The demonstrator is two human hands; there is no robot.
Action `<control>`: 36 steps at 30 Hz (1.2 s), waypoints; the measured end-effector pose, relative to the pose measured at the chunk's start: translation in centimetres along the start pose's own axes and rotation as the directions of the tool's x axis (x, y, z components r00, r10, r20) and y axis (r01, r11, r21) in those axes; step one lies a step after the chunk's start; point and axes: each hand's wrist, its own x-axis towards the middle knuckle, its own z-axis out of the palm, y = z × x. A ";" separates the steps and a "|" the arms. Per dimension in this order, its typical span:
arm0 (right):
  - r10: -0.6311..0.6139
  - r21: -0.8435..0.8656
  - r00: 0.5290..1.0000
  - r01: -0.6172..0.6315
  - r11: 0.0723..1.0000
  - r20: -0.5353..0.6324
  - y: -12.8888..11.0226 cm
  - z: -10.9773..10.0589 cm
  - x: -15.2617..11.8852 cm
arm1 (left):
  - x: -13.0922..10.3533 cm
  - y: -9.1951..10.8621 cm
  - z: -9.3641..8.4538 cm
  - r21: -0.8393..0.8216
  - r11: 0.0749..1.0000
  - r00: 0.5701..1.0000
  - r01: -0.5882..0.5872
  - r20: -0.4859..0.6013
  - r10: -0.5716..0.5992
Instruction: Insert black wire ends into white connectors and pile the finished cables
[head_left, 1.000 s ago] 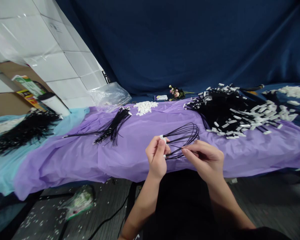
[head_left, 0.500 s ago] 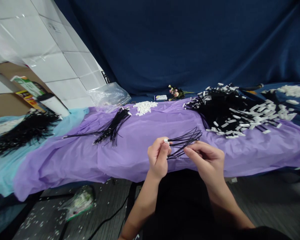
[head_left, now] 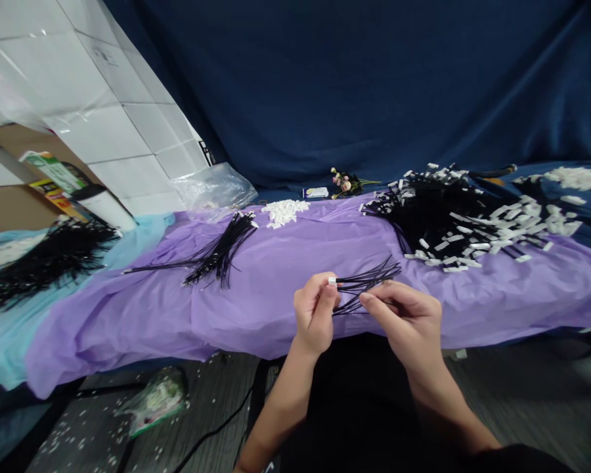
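Note:
My left hand (head_left: pixel 316 310) is closed around one end of a bundle of thin black wires (head_left: pixel 357 284), and a small white connector (head_left: pixel 331 281) pokes out above its thumb. The wires fan out to the right, in front of my right hand (head_left: pixel 404 312). That hand is pinched, thumb against fingers, at the lower strands of the same bundle. Both hands are over the near edge of the purple cloth (head_left: pixel 270 289). What lies inside the left palm is hidden.
Left on the cloth lies a bunch of black wires (head_left: pixel 221 249) near a pile of white connectors (head_left: pixel 284 213). A large heap of black wires with white ends (head_left: pixel 438 210) covers the right. Behind are a plastic bag (head_left: pixel 214 187) and small flowers (head_left: pixel 343 182). More wires (head_left: pixel 54 256) lie far left.
My left hand has shifted slightly right, and the white connector above its thumb has turned a little. My right hand keeps its pinch at almost the same place.

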 end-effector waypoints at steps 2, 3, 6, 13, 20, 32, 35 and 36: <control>-0.011 -0.020 1.000 0.012 1.000 0.007 0.0 0.1 0.0 | 0.1 0.0 0.1 -0.031 1.000 1.000 -0.003 0.006 0.003; -0.013 -0.029 1.000 0.014 0.999 0.012 0.0 0.2 0.0 | 0.1 0.0 0.2 -0.048 0.999 1.000 -0.006 0.009 0.006; -0.010 -0.044 1.000 0.010 0.999 0.015 0.0 0.4 -0.1 | 0.3 0.1 0.2 -0.087 0.996 1.000 0.000 0.003 0.000; -0.057 -0.092 0.996 0.064 0.994 0.074 0.1 0.7 -0.2 | -0.1 0.3 0.3 -0.068 0.997 0.999 0.045 -0.022 -0.046; -0.115 -0.181 0.985 0.137 0.974 0.126 0.3 0.2 0.3 | 0.0 0.2 0.3 -0.091 0.992 0.996 0.085 -0.020 -0.088; 0.288 0.073 0.957 -0.290 0.954 0.041 6.5 -0.2 2.1 | 2.2 0.3 -1.5 -0.257 0.846 0.876 0.468 0.003 -0.483; 0.401 0.292 0.897 -0.441 0.849 0.188 7.3 0.1 2.1 | 2.5 0.0 -1.4 -0.286 0.789 0.826 0.545 0.019 -0.564; 0.411 0.308 0.891 -0.452 0.837 0.190 7.5 0.3 2.0 | 2.6 -0.2 -1.3 -0.297 0.774 0.813 0.559 0.016 -0.582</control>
